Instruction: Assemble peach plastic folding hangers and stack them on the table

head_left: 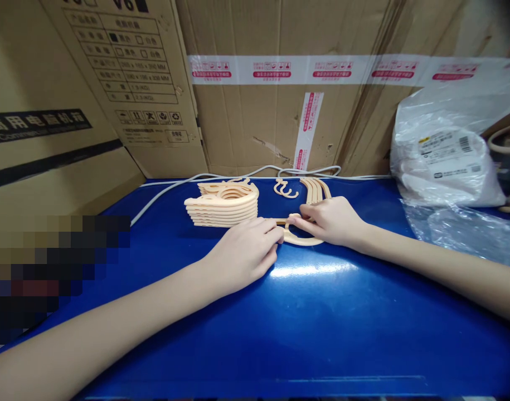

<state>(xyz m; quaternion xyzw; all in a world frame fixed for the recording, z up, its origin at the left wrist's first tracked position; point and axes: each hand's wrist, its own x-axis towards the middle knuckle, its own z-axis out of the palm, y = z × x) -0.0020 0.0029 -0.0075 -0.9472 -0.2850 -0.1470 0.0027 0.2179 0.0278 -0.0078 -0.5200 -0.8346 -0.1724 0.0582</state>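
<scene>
A cream plastic clothes hanger (301,241) lies low over the blue table between my hands, its rounded loop showing. My left hand (244,253) is closed around its left end, and the fingers hide most of that part. From the other side, my right hand (336,223) pinches the hanger near the top of the loop. Left of centre, just beyond my left hand, stands a neat stack of similar cream hangers (223,210). A few loose cream hooks (285,190) rest behind the held hanger. Several curved cream strips (315,190) lie side by side behind my right hand.
Cardboard boxes (255,122) wall off the back and left of the blue table (305,334). A white cable (163,195) runs along the rear edge. At the right sits a clear plastic bag (447,161) with white contents, its loose film spread on the table.
</scene>
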